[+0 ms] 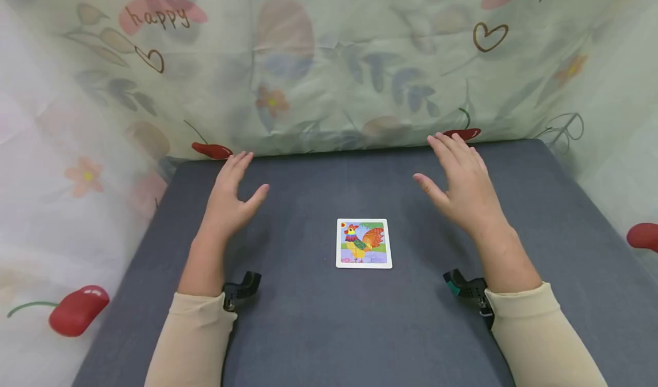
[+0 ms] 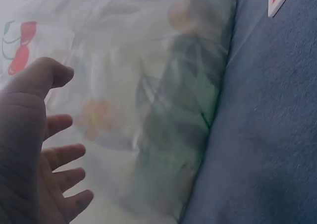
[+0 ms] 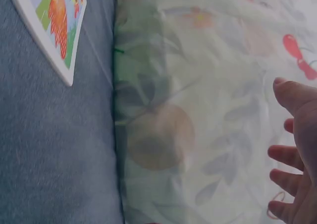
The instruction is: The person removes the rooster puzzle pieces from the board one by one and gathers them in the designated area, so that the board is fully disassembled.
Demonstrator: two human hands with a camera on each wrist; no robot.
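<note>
Holds left grip (image 1: 228, 203) and right grip (image 1: 466, 186), each spread apart, either side of rooster card (image 1: 364, 244) on desk (image 1: 329, 330); reads "happy" twice on cloth (image 1: 334, 67) behind card.

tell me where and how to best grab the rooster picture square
I'd come from above and pinch the rooster picture square by its left and right edges, thumb on one, fingers on the other. It lies flat and picture-up on the grey surface, so its underside looks hard to reach; both side edges are uncovered.
</note>
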